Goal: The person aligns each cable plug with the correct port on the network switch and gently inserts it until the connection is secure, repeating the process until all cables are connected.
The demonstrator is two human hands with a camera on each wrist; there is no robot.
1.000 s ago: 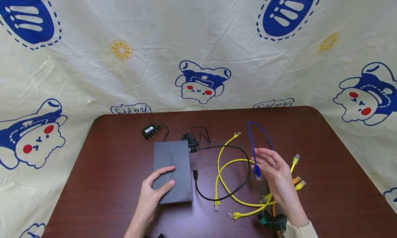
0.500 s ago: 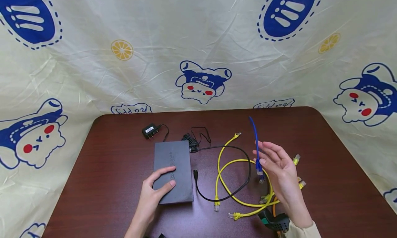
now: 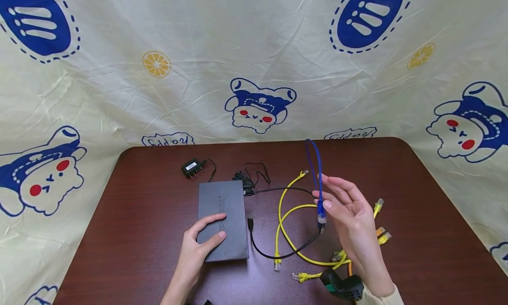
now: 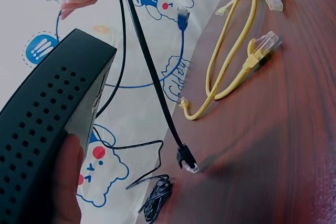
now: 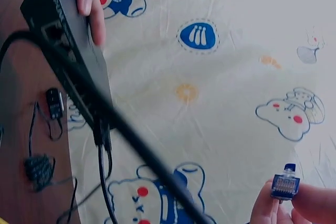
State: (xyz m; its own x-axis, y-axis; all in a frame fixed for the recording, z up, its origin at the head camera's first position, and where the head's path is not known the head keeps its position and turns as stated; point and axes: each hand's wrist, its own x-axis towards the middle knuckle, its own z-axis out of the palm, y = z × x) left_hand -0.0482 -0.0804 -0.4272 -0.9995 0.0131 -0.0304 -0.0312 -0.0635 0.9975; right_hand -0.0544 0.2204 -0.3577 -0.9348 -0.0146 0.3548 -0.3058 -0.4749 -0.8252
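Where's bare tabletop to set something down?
Free: left side of the table, bordered by the grey box, left hand and table edge; right side, between the yellow plugs and table edge. Crowded: between box and right hand, where yellow cables and a black cable cross.

This is an indoor tabletop workspace; whether in a home or an office cannot be told. A reddish-brown, wood-grained table [image 3: 127, 234] spreads below the left hand [image 3: 197, 242], which grips a dark network box [image 3: 234, 225]. Near the right hand [image 3: 353, 219], pinching a blue cable [image 3: 321, 208], lie yellow network cables [image 3: 303, 276]. Beyond both hands, a pale sheet [image 3: 190, 31] printed with cartoon animals and citrus slices fills the background.
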